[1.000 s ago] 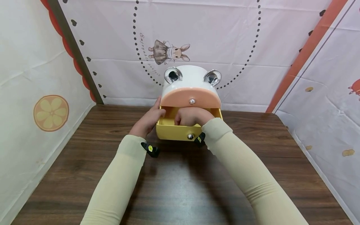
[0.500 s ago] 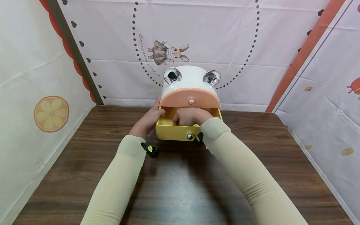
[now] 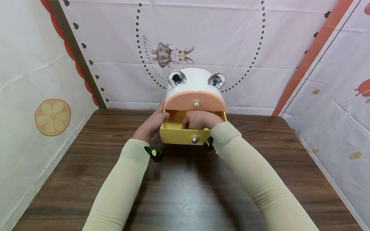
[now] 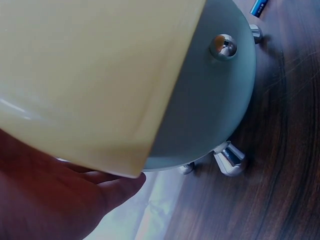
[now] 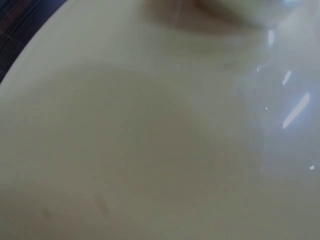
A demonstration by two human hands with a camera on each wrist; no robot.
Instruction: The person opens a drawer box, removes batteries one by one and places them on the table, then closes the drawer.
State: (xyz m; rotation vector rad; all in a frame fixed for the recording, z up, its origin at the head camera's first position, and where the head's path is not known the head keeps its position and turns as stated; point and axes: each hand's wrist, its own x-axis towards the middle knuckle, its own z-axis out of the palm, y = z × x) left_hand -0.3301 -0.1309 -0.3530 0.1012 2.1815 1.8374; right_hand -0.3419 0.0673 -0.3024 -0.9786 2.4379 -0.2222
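A white cabinet (image 3: pixel 194 78) with two silver eye-like rings on top stands at the back of the table. Its peach upper drawer (image 3: pixel 182 100) is closed; the yellow drawer (image 3: pixel 177 136) below is pulled out. My left hand (image 3: pixel 150 125) lies along the left side, its fingers reaching back and its thumb at the drawer's side edge. My right hand (image 3: pixel 200 120) reaches over the drawer front with bent fingers down inside. Those fingertips are hidden, so I cannot tell what they hold. Close up, the right wrist view shows the shiny drawer front (image 5: pixel 150 150).
Beneath the yellow drawer, the left wrist view shows a grey-green drawer (image 4: pixel 210 95) with a silver knob (image 4: pixel 223 47). Silver feet (image 4: pixel 230 159) carry the cabinet. A small blue cylinder (image 4: pixel 258 7) lies on the dark wooden table (image 4: pixel 280 110). A printed cloth (image 3: pixel 225 38) hangs behind.
My right hand has shifted slightly right within the yellow drawer. The left hand and the drawer keep their places; the head view has moved a little.
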